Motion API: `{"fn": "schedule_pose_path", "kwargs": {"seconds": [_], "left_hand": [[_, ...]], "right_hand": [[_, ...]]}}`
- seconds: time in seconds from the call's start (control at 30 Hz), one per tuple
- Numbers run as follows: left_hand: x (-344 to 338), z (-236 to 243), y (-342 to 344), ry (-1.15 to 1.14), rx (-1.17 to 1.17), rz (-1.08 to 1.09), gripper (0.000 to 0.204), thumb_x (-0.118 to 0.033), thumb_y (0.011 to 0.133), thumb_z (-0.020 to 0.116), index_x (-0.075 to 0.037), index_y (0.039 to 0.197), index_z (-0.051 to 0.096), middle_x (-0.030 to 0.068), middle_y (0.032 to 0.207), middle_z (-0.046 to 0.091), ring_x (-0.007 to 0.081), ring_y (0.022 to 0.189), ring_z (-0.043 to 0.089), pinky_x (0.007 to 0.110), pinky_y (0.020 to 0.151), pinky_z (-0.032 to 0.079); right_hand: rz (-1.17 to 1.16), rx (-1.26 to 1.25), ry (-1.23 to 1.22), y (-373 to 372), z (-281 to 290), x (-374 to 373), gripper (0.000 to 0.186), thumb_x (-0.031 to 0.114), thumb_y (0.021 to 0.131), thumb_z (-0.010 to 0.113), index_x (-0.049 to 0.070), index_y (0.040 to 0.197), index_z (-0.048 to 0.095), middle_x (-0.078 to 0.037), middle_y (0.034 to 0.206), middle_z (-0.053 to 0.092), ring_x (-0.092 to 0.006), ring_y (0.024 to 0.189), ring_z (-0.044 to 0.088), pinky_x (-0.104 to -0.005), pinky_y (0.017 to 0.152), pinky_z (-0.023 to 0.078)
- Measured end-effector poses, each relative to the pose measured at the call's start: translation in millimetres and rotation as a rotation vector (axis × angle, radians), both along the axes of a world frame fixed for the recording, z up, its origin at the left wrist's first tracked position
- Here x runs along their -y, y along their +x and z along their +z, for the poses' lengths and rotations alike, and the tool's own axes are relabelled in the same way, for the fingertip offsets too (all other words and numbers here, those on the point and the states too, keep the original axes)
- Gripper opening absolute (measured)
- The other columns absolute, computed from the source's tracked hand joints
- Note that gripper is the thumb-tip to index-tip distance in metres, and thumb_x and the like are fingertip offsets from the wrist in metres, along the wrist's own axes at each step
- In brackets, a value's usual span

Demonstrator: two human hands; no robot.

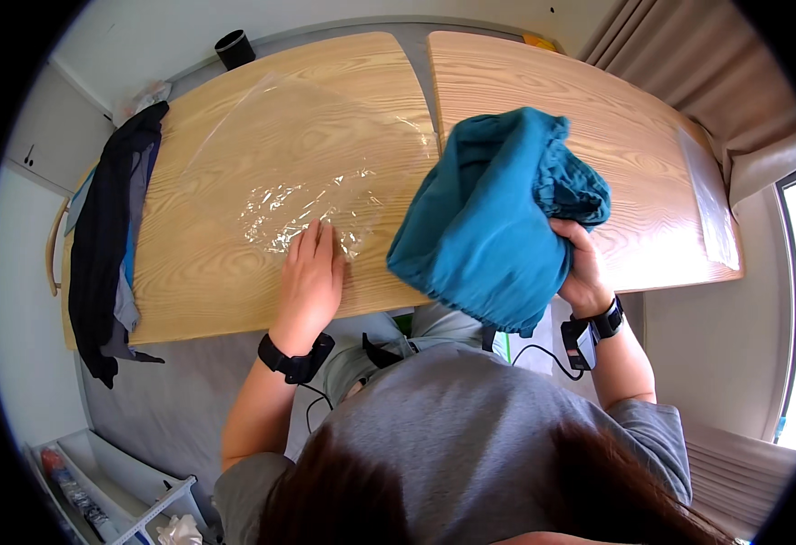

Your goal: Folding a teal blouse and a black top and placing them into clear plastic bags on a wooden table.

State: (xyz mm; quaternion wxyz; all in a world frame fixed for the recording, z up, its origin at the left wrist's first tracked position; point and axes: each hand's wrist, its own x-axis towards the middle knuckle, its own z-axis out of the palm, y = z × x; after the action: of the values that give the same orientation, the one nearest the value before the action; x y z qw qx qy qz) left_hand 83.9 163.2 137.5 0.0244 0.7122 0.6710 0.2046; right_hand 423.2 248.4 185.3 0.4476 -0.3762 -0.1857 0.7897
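1. So, right hand clutches a teal garment over the wooden table's near edge.
2. Left hand rests, relaxed, on a clear plastic bag.
3. White bin holds a crumpled wad.

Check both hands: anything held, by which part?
Right hand grips the cloth by its right side, under the gathered edge; left hand, on plastic, grips nothing.

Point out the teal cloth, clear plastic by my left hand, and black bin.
Teal cloth (484, 232), head view: on its broad front.
Clear plastic (314, 177), head view: on its middle.
Black bin (237, 54), head view: on its outer wall.
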Motion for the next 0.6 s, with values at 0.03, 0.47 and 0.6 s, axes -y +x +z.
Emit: {"fn": "schedule_pose_path", "kwargs": {"seconds": [0.03, 0.47, 0.6], "left_hand": [[-1, -2, -3, -0.024, -0.007, 0.015, 0.048, -0.009, 0.082, 0.057, 0.004, 0.127, 0.045, 0.0231, 0.133, 0.042, 0.0386, 0.121, 0.04, 0.042, 0.1, 0.035], [2, 24, -24, 0.242, 0.281, 0.035, 0.075, 0.023, 0.066, 0.037, 0.002, 0.137, 0.033, 0.0189, 0.14, 0.036, 0.0348, 0.129, 0.034, 0.039, 0.107, 0.029], [3, 24, -22, 0.256, 0.31, 0.026, 0.074, 0.023, 0.066, 0.037, 0.002, 0.137, 0.033, 0.0194, 0.14, 0.035, 0.0344, 0.13, 0.033, 0.039, 0.108, 0.028]], "right_hand": [[0.104, -0.055, 0.038, -8, 5, 0, 0.023, 0.009, 0.086, 0.054, -0.003, 0.105, 0.059, -0.012, 0.101, 0.065, -0.0226, 0.092, 0.063, -0.0352, 0.086, 0.05], [0.623, -0.023, -0.191, -113, -20, -37, 0.02, 0.009, 0.083, 0.058, -0.003, 0.099, 0.062, -0.014, 0.099, 0.066, -0.0227, 0.087, 0.065, -0.0352, 0.084, 0.053], [0.689, 0.01, -0.188, -111, -23, -38, 0.025, 0.007, 0.082, 0.06, -0.004, 0.105, 0.06, -0.015, 0.101, 0.065, -0.0226, 0.089, 0.065, -0.0349, 0.085, 0.053]]}}
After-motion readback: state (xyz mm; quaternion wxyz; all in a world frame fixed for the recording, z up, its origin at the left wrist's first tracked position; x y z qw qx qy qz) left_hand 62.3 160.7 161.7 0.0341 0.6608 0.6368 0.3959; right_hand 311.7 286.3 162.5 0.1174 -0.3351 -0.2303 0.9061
